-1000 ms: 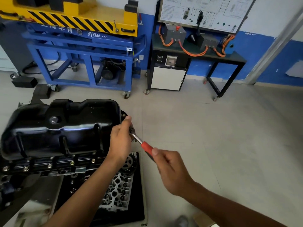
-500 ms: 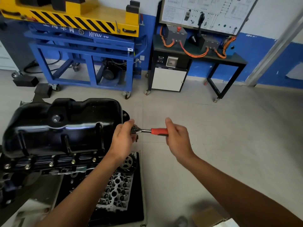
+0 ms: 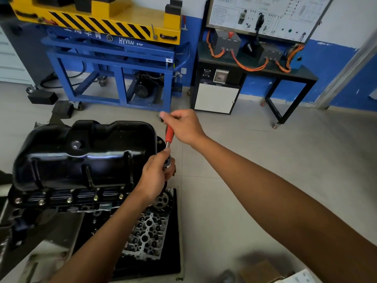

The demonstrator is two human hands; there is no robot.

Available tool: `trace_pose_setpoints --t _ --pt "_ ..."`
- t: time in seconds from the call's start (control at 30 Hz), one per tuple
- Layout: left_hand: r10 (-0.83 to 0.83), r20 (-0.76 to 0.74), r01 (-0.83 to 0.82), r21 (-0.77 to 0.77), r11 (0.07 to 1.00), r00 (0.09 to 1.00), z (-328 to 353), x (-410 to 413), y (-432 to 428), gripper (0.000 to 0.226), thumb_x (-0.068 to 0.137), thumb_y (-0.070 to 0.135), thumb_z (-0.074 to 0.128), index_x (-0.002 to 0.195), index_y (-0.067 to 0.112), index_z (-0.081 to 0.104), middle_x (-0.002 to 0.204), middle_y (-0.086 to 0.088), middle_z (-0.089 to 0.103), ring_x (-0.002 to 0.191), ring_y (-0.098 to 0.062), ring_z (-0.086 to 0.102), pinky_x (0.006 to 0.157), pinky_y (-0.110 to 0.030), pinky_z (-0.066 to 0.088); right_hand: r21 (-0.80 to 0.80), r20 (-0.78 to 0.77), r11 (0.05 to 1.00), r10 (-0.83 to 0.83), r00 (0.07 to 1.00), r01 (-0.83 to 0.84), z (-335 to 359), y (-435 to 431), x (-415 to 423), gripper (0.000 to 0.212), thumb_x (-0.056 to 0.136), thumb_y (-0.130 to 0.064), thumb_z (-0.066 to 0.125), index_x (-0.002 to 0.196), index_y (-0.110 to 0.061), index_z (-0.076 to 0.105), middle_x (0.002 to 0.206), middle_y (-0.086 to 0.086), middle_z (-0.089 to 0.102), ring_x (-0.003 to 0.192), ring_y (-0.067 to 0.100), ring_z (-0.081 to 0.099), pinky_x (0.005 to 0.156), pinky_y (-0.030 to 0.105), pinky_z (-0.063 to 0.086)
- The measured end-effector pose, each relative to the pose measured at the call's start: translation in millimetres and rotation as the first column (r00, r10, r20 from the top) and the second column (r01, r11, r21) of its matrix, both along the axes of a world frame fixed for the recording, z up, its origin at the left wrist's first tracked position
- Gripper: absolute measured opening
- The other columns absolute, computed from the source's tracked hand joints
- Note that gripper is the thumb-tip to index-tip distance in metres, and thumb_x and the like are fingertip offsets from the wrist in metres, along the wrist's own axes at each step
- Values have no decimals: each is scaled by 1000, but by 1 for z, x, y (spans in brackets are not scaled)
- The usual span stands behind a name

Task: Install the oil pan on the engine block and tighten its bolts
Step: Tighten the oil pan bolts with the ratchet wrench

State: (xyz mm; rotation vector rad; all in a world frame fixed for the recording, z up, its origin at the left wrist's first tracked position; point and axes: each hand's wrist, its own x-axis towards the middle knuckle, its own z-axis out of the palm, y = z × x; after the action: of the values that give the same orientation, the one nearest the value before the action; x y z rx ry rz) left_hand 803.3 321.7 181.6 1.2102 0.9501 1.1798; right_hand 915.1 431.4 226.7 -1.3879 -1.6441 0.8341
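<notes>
A glossy black oil pan (image 3: 85,154) sits upside-down on the engine block (image 3: 61,201), with a row of bolts (image 3: 69,199) along its near flange. A ratchet wrench with a red handle (image 3: 169,134) stands at the pan's right end. My left hand (image 3: 157,176) grips the ratchet's metal head at the pan's right edge. My right hand (image 3: 183,125) holds the red handle, which points away from me toward the blue cart. The bolt under the ratchet head is hidden by my left hand.
A grey cylinder head (image 3: 146,237) lies on a black mat (image 3: 173,231) below the block, with a timing gear (image 3: 162,201) beside it. A blue wheeled cart (image 3: 122,64) and a black bench with orange cables (image 3: 255,64) stand at the back wall. A cardboard piece (image 3: 263,270) lies near my right arm.
My right hand has swung the red handle counter-clockwise, from pointing toward me, through pointing right, to pointing away from me. My left hand has stayed on the ratchet head.
</notes>
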Motion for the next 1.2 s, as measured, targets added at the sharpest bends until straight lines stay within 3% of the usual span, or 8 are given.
trace_pose_setpoints --t 0.1,0.2,0.4,0.6,0.87,1.03,1.1,1.2 --pt "35 -20 -35 13 999 999 1 -3 -5 48 97 45 36 55 22 30 53 1 25 50 -14 22 50 -21 29 6 -13 1000 -18 1000 19 -6 -7 9 46 99 -38 60 69 -4 71 62 2 67 58 7 59 64 23 49" --pt "187 -64 -184 44 982 980 0 2 -12 51 97 48 36 57 17 34 52 6 30 50 -9 27 49 -16 31 20 -62 996 -84 995 85 -15 -25 33 53 101 -35 55 67 5 61 62 22 56 54 15 49 55 28 42" --pt "383 -16 -382 33 924 924 -3 17 -10 61 98 46 42 62 -3 33 56 -1 31 56 -18 28 52 -24 28 -38 -79 994 -108 991 105 -33 -94 80 54 103 -39 48 53 -20 55 46 -6 40 41 9 36 44 23 31" --pt "352 -28 -350 41 936 936 0 25 -4 52 94 51 44 49 26 34 49 10 30 48 -9 26 51 -25 29 -89 -122 996 -23 992 12 -41 -169 78 61 93 -64 42 49 -23 49 46 1 31 43 16 29 46 34 21" --pt "319 -11 -319 38 947 948 -1 26 -6 50 90 49 44 48 24 34 47 10 29 45 -5 26 45 -15 29 -142 -171 984 83 982 -108 -41 -196 66 60 90 -63 43 50 -19 42 47 -2 32 45 12 28 47 22 26" --pt "307 8 -302 -150 941 952 2 13 -3 41 77 54 52 42 33 54 47 14 42 46 -1 38 56 -24 37 -127 -201 991 -67 977 42 -35 -154 74 64 96 -58 46 45 -20 50 41 -4 45 39 13 30 43 23 26" --pt "295 -4 -292 -153 944 956 1 11 -6 37 73 59 53 42 39 57 48 16 45 50 1 42 62 -26 38 -119 -179 980 -176 968 157 -34 -121 79 61 101 -48 50 48 -18 48 48 10 51 42 15 32 47 27 27" --pt "254 -50 -258 -109 960 966 0 13 -12 42 72 64 49 45 33 51 49 13 40 49 -4 37 57 -27 35 -94 -92 964 -255 962 247 -26 -71 76 52 101 -42 52 58 -14 48 52 3 41 45 12 35 46 24 30"
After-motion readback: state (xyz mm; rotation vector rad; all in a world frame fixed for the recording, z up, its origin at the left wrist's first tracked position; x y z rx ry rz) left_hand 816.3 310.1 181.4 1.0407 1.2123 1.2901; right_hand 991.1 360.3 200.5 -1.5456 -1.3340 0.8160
